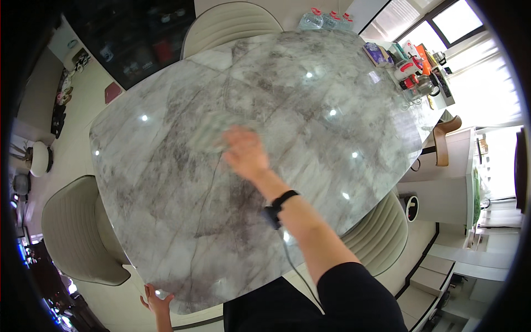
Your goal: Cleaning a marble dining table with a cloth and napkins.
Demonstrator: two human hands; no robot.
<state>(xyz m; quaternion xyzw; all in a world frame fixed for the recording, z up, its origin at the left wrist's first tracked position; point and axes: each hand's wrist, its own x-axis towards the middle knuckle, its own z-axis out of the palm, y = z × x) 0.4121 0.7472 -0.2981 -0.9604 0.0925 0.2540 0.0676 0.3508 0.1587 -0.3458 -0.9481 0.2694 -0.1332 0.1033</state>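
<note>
My right hand (246, 152) is stretched far out over the marble-patterned table (310, 122), smeared by motion. Under and beside its fingers lies a pale greyish-green cloth (213, 133), blurred too, so its outline is hard to make out against the grey and white tabletop. The hand presses down on this cloth. At the near left edge of the table rests my left hand (157, 301), thumb and fingers spread apart, holding nothing. A black band with a dark device (274, 214) circles my right wrist, and a cable runs down from it.
Padded chairs stand at the left (80, 232), far side (232, 27) and right (381, 235). A kettle (425, 86), a purple pack (378, 54) and other items crowd the far right corner. Red-capped bottles (311, 20) stand beyond the far edge.
</note>
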